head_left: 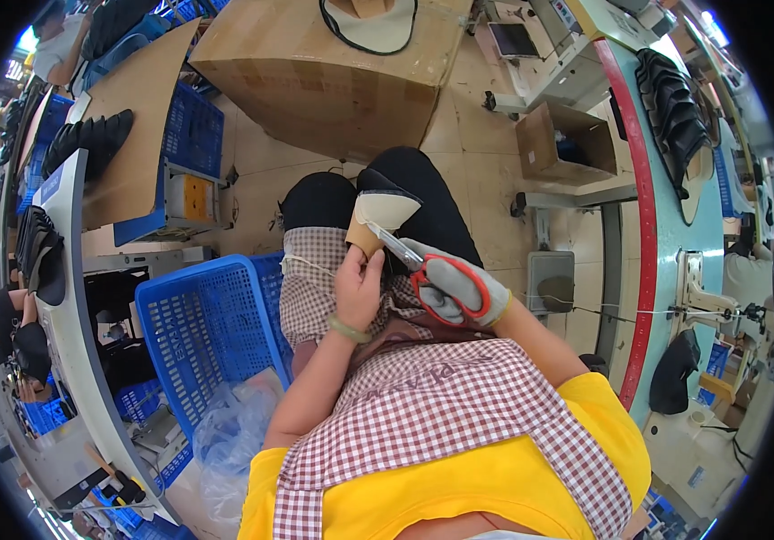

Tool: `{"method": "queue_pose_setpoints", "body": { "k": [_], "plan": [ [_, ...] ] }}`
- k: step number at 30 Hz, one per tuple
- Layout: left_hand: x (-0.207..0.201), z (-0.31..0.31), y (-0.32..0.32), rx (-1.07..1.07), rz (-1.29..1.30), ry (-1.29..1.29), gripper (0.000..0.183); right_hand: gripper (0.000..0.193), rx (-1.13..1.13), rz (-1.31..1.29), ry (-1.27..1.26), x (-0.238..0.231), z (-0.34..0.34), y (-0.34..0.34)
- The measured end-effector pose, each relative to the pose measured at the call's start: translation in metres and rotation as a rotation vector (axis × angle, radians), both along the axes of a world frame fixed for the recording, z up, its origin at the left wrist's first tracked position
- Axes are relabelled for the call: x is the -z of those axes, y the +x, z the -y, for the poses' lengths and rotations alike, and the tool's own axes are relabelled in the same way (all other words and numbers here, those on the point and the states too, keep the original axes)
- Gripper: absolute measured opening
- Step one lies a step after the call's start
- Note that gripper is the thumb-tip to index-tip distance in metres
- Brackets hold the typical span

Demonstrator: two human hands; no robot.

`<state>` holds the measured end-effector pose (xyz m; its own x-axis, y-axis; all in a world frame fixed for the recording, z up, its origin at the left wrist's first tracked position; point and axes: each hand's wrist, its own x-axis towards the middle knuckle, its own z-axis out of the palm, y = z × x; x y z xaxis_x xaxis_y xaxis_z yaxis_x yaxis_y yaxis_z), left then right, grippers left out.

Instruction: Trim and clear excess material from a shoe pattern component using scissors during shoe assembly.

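Over my lap, my left hand (359, 286) pinches the lower end of a small curved shoe upper (385, 211). Its inside is cream, with a tan lower part and a dark edge. A pair of scissors (453, 286) with red handles is in my right hand (459, 290), which wears a grey glove. The metal blades point up and left and lie against the right side of the shoe upper. How far apart the blades are is hard to make out. On the large cardboard box (315, 94) ahead lies a similar cream piece (371, 25) with a black edge.
A blue plastic basket (193, 315) stands to my left, with a clear plastic bag (238, 427) beside it. At right, a worktable (666, 225) with a red edge bears stacked black shoe uppers (670, 108). An open carton (565, 144) sits on the floor beyond.
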<state>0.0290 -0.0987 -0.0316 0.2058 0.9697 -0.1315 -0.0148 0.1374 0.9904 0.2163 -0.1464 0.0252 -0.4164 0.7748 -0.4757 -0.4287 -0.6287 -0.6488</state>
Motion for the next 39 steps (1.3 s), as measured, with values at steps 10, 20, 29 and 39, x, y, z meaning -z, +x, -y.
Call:
{"method": "queue_pose_setpoints", "body": {
  "k": [10, 20, 29, 39],
  "plan": [
    [-0.060, -0.035, -0.011, -0.014, -0.657, 0.534, 0.019, 0.065, -0.057, 0.509, 0.213, -0.014, -0.002, -0.024],
    [-0.034, -0.048, -0.014, 0.056, -0.374, 0.191, 0.015, 0.065, -0.106, 0.331, 0.044, -0.036, -0.005, -0.015],
    [-0.041, -0.032, -0.003, 0.081, -0.043, -0.054, 0.016, 0.068, 0.107, -0.082, -0.119, -0.014, 0.011, -0.010],
    [-0.036, -0.019, 0.006, 0.024, 0.200, -0.208, 0.011, 0.060, 0.210, -0.218, -0.161, -0.021, 0.019, -0.013]
  ]
}}
